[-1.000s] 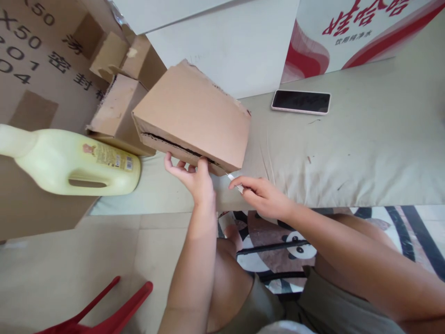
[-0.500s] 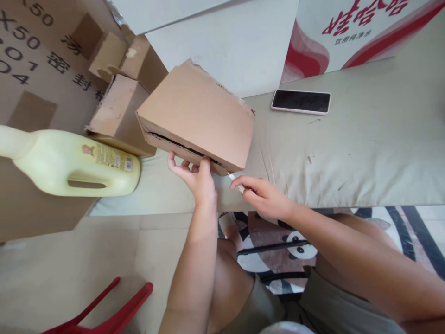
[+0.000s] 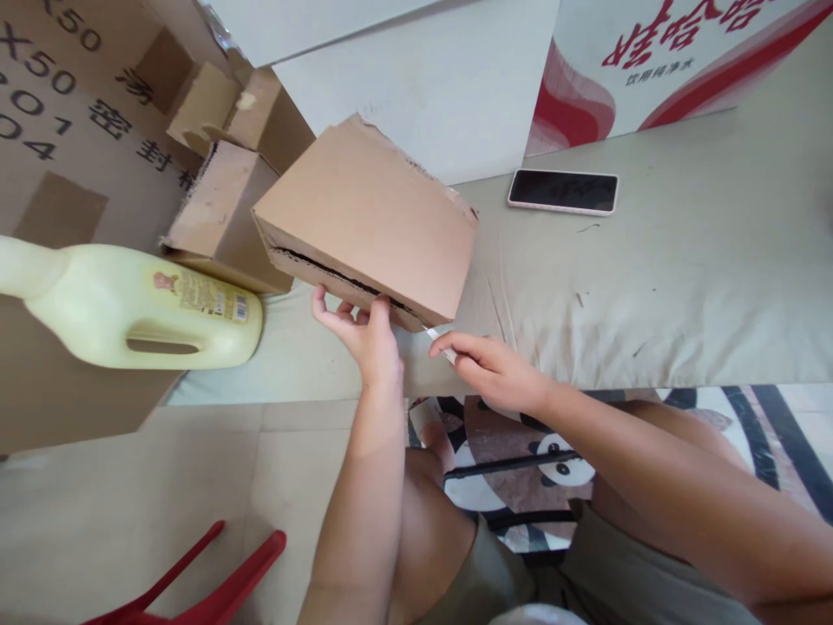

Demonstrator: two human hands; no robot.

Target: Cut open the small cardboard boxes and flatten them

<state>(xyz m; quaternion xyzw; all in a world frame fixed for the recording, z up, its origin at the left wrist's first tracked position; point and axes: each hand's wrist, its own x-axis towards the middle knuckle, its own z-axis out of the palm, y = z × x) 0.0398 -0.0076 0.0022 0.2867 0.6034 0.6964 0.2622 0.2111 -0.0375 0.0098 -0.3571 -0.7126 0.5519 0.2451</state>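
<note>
A flat brown cardboard box [image 3: 368, 217] lies tilted on the grey-green mat [image 3: 651, 278], with a dark slit cut along its near side. My left hand [image 3: 361, 334] grips the box's near bottom edge, thumb on the side face and fingers curled underneath. My right hand [image 3: 491, 369] is closed on a small white knife [image 3: 437, 340], whose tip touches the box's near right corner at the end of the slit.
A pale yellow jug [image 3: 130, 299] lies on its side at the left. Torn cardboard boxes [image 3: 221, 208] and a big printed carton stand behind it. A phone [image 3: 563, 191] lies face up on the mat. A red stool leg [image 3: 214, 573] shows below.
The box has shifted slightly to the right and tilted a little in my left hand. My right hand and the knife have stayed at the corner.
</note>
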